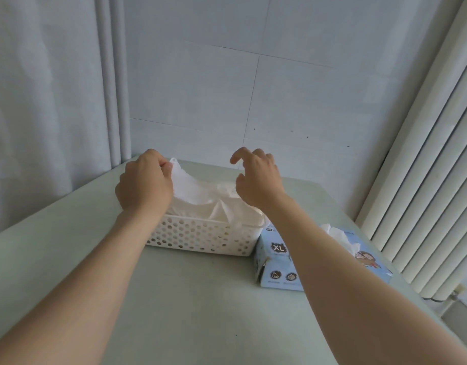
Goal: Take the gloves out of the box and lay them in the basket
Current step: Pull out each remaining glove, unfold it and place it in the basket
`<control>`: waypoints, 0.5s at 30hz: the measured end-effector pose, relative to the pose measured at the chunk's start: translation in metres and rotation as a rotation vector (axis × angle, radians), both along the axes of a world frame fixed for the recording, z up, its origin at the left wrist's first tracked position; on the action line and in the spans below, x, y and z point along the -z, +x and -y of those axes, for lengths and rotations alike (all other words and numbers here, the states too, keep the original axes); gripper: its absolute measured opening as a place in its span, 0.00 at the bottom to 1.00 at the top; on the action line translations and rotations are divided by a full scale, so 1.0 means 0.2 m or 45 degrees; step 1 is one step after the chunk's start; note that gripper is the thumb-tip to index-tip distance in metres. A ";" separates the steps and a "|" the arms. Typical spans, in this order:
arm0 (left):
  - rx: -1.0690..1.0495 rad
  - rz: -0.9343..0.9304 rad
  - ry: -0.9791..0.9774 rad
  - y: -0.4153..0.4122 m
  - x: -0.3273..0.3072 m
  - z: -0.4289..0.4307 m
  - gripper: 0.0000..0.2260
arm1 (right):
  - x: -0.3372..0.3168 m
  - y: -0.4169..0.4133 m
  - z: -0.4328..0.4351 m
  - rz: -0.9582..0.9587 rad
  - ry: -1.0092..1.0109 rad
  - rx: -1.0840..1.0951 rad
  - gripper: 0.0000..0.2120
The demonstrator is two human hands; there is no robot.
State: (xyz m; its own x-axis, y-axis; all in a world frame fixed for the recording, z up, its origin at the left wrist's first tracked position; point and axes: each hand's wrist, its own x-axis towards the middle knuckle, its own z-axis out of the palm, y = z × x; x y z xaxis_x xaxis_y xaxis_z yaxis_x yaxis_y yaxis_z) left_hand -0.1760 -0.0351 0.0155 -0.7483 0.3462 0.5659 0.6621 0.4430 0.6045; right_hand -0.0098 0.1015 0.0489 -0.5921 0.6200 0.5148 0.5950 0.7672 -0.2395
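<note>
On the pale green tabletop (187,299), one white perforated plastic basket (200,237) held a heap of thin translucent white gloves (227,206), the left hand (145,180) pinching one glove at the far left with curled fingers (166,164), the right hand (258,177) hovering loosely spread and empty, and one light-blue cardboard box (277,262) lying just right.

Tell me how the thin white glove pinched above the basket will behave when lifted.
Probably floppy: the thin white plastic glove sags in folds from where the left hand pinches it. Likely very light, since that small pinch holds it up.
</note>
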 end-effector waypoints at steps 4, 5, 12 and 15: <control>-0.010 -0.049 -0.024 -0.02 0.00 0.01 0.08 | -0.08 0.06 0.12 0.085 -0.367 -0.338 0.19; 0.006 -0.090 -0.018 -0.01 -0.01 0.01 0.09 | -0.10 0.08 0.15 0.135 -0.481 -0.382 0.17; 0.509 0.032 -0.218 0.14 -0.05 0.02 0.17 | -0.06 0.10 0.19 0.319 -0.451 -0.368 0.17; 0.531 0.115 -0.364 0.16 -0.03 0.03 0.18 | -0.06 0.14 0.18 0.310 -0.415 -0.362 0.17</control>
State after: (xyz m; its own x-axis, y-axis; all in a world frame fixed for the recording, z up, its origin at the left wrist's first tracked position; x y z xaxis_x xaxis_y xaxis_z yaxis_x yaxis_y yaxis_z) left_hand -0.1448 -0.0402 0.0214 -0.5552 0.7570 0.3445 0.7684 0.3083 0.5608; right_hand 0.0173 0.0664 0.0606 -0.8400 0.5224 0.1469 0.4417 0.8155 -0.3739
